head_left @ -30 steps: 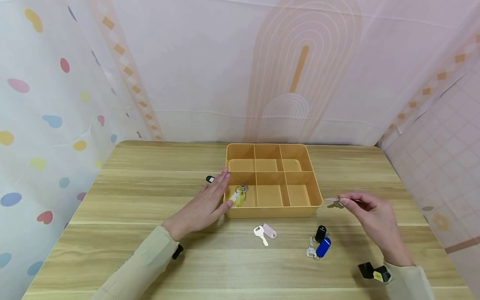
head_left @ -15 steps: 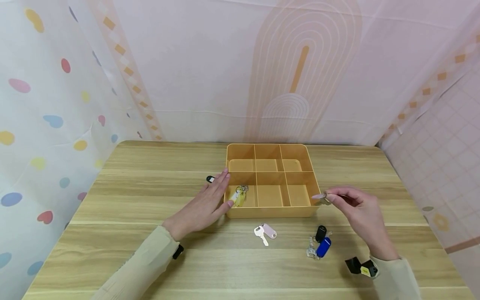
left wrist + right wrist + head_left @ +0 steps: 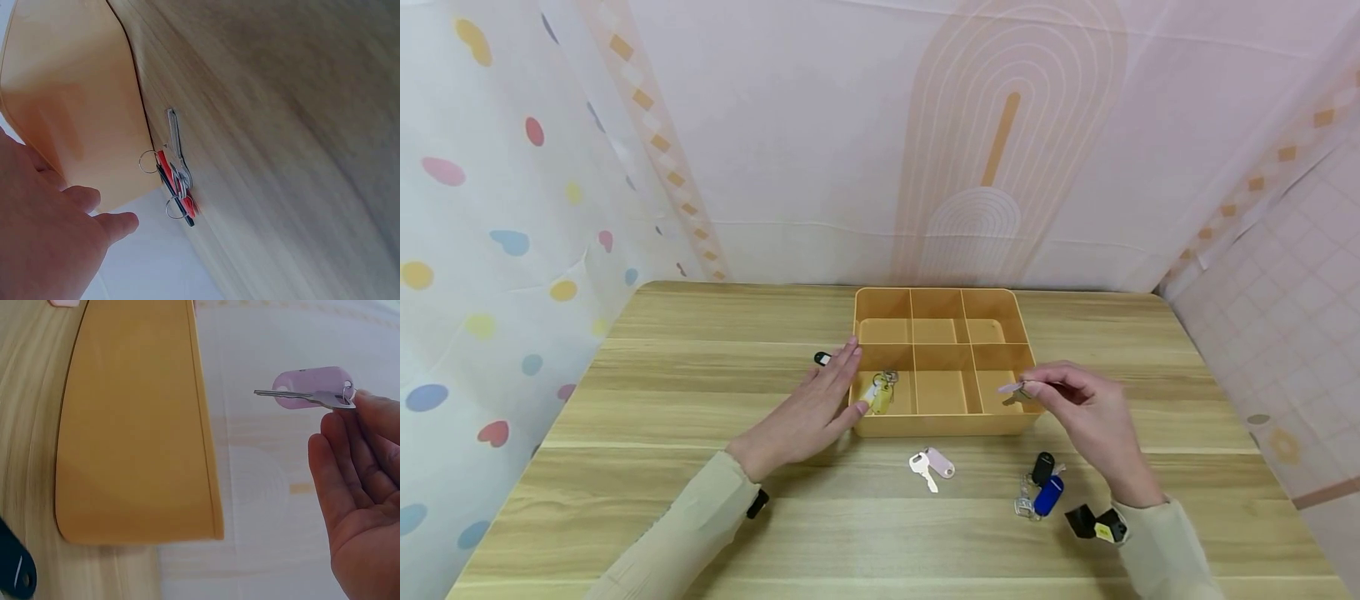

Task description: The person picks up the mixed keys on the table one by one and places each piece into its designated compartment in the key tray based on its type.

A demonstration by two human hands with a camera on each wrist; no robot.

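Observation:
My right hand (image 3: 1086, 421) pinches a key (image 3: 303, 395) with a lilac key tag (image 3: 312, 378) by the ring end, between thumb and fingertips. Key and tag hang over the front right compartment of an orange divided box (image 3: 943, 426). Along the box's left side lies my left hand (image 3: 797, 421), its fingers fairly straight and touching the rim. Inside the front left compartment are a yellow key tag (image 3: 883, 398) and metal rings. In the left wrist view, a red key tag (image 3: 188, 205), a black key tag (image 3: 165, 176) and a key (image 3: 174, 134) lie beside the box.
Before the box, a silver key (image 3: 921, 471) with a pink tag (image 3: 941, 462) lies on the wooden table (image 3: 700, 325). Right of it are a black tag (image 3: 1042, 468), a blue tag (image 3: 1048, 497) and a key (image 3: 1023, 505). A patterned curtain (image 3: 805, 167) stands behind.
My right hand has moved left with the key and lilac tag, from beside the box to over its front right compartment. The left hand has stayed at the rim.

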